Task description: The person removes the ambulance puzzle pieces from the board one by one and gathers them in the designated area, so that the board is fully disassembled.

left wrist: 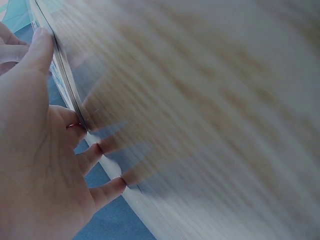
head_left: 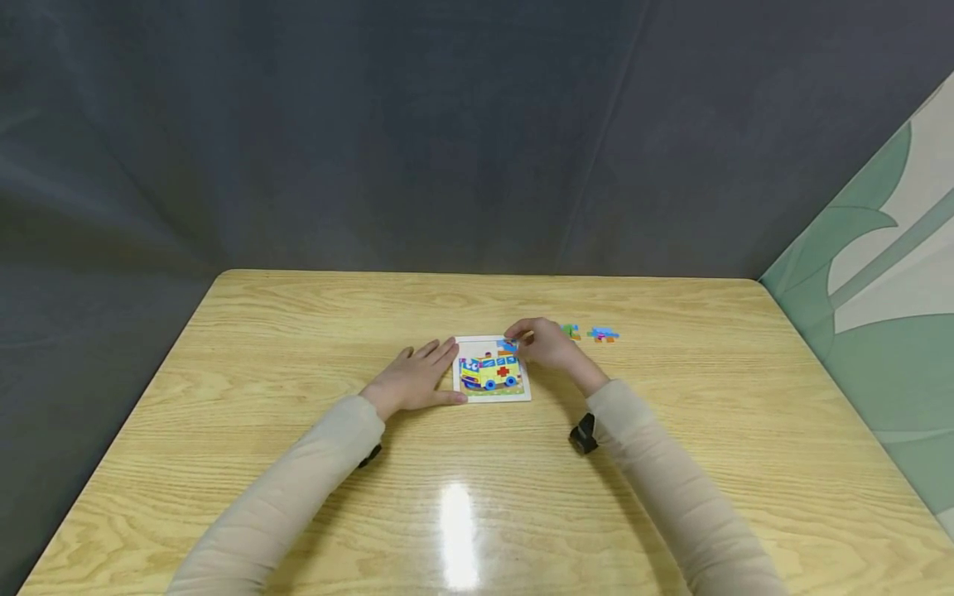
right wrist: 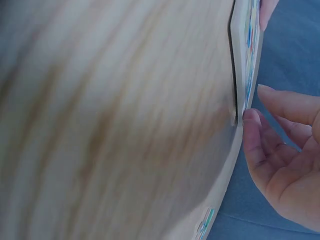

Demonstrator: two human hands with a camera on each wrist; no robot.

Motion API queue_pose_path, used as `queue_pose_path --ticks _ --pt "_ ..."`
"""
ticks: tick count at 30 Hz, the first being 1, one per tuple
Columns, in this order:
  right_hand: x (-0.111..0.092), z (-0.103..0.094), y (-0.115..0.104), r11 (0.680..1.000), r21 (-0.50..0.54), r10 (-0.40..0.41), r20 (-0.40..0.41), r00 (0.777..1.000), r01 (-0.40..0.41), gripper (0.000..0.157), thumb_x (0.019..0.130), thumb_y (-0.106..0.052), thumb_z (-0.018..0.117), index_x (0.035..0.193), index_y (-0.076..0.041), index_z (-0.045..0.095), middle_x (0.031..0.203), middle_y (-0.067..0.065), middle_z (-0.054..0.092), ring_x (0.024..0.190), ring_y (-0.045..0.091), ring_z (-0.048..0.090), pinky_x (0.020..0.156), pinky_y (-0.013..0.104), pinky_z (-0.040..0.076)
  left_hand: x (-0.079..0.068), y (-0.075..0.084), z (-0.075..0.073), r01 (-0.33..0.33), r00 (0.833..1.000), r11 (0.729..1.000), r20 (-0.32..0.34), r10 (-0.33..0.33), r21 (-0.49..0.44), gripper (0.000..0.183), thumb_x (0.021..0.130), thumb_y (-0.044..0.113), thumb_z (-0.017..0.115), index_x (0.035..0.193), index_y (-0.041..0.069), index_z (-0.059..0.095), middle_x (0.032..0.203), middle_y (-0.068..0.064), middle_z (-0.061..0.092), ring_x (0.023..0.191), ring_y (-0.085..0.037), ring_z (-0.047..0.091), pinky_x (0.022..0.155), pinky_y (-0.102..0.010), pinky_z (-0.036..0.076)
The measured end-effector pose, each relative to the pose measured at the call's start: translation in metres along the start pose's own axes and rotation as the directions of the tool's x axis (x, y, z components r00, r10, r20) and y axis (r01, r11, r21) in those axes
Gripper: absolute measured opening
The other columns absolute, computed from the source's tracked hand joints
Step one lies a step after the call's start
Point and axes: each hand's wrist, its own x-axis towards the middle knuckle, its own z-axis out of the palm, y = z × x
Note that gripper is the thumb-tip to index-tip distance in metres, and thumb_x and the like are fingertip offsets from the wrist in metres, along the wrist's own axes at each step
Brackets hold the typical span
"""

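A small jigsaw puzzle in a white frame lies on the table, its picture a yellow ambulance with a red cross. The upper left of its inside shows plain white. My left hand lies spread at the left side, thumb on the lower edge and fingertips by the upper left corner. At the upper right corner, my right hand bends its fingers over a blue puzzle piece. In the right wrist view, fingertips touch the board's edge, with a gap to the thumb.
Right of the right hand lie loose puzzle pieces, a green one and a blue and pink one. The wooden table reaches a dark curtain behind and a green leaf-patterned panel at right.
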Motion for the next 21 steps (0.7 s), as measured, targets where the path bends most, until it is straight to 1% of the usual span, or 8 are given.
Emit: queue_pose_path --ticks 2,6,7,8,11,14,16,21 --pt "0.0014 0.0011 -0.0010 1.000 -0.028 0.000 0.002 1.000 0.000 0.027 0.091 0.004 0.055 0.117 0.001 0.063 0.120 0.021 0.060 0.105 0.032 0.061 0.072 0.027 0.051 -0.0002 0.0001 0.0001 0.000 1.000 1.000 0.000 0.000 -0.001 0.089 0.091 0.066 0.041 0.155 0.015 0.007 0.163 -0.001 0.002 0.151 -0.026 0.009 0.120 -0.055 0.015" --pt "0.0040 0.0023 -0.0010 0.996 -0.083 -0.041 0.010 0.999 0.042 0.027 0.088 0.002 0.063 0.115 -0.001 0.065 0.115 0.019 0.062 0.099 0.029 0.060 0.077 0.031 0.051 -0.0003 -0.0001 0.0000 -0.001 1.000 1.000 0.000 0.001 -0.002 0.089 0.091 0.066 0.041 0.155 0.015 0.007 0.163 -0.001 0.002 0.151 -0.026 0.009 0.120 -0.055 0.015" --pt "0.0046 0.0023 -0.0010 0.995 -0.090 -0.050 0.018 0.999 0.052 0.027 0.088 0.002 0.063 0.114 -0.001 0.065 0.114 0.019 0.062 0.096 0.027 0.060 0.076 0.031 0.051 -0.0002 -0.0002 0.0001 -0.001 1.000 1.000 0.000 0.001 -0.002 0.089 0.091 0.066 0.041 0.155 0.015 0.007 0.163 -0.001 0.002 0.151 -0.026 0.009 0.120 -0.055 0.015" --pt "0.0055 0.0023 0.0010 0.992 -0.093 -0.083 0.022 0.996 0.084 0.026 0.087 0.002 0.064 0.113 -0.002 0.066 0.110 0.017 0.062 0.091 0.025 0.058 0.073 0.030 0.050 -0.0002 -0.0002 0.0001 -0.001 1.000 1.000 0.000 0.001 -0.003 0.089 0.091 0.066 0.041 0.155 0.015 0.007 0.163 -0.001 0.002 0.151 -0.026 0.009 0.120 -0.056 0.016" --pt "0.0070 0.0025 0.0026 0.987 -0.112 -0.109 0.041 0.993 0.113 0.027 0.086 0.003 0.065 0.112 -0.003 0.067 0.107 0.016 0.060 0.084 0.023 0.054 0.071 0.029 0.048 -0.0003 0.0001 -0.0002 -0.001 1.000 1.000 -0.001 0.001 -0.003 0.088 0.091 0.066 0.041 0.155 0.015 0.007 0.163 0.000 0.002 0.151 -0.026 0.009 0.120 -0.056 0.016" --pt "0.0087 0.0040 0.0025 0.983 -0.142 -0.115 0.043 0.992 0.120 0.029 0.086 0.004 0.064 0.114 -0.001 0.066 0.108 0.017 0.059 0.086 0.023 0.054 0.076 0.032 0.049 -0.0003 0.0000 -0.0005 -0.004 1.000 1.000 -0.002 0.004 -0.003 0.088 0.091 0.066 0.041 0.155 0.015 0.007 0.163 -0.001 0.002 0.151 -0.026 0.009 0.119 -0.056 0.016" --pt "0.0087 0.0052 0.0005 0.981 -0.164 -0.095 0.042 0.995 0.101 0.030 0.086 0.005 0.063 0.116 0.000 0.065 0.111 0.018 0.059 0.091 0.025 0.055 0.082 0.036 0.050 -0.0003 0.0001 -0.0007 -0.003 1.000 1.000 0.000 0.003 -0.001 0.088 0.092 0.066 0.041 0.155 0.015 0.007 0.163 -0.001 0.002 0.151 -0.026 0.009 0.120 -0.056 0.016" --pt "0.0074 0.0065 -0.0023 0.970 -0.217 -0.102 0.034 0.994 0.107 0.033 0.086 0.006 0.064 0.119 0.001 0.063 0.111 0.018 0.058 0.095 0.026 0.055 0.086 0.037 0.050 -0.0006 0.0004 -0.0011 -0.004 1.000 1.000 0.002 0.004 0.001 0.088 0.092 0.066 0.041 0.155 0.015 0.007 0.163 -0.001 0.001 0.151 -0.026 0.009 0.120 -0.056 0.016"
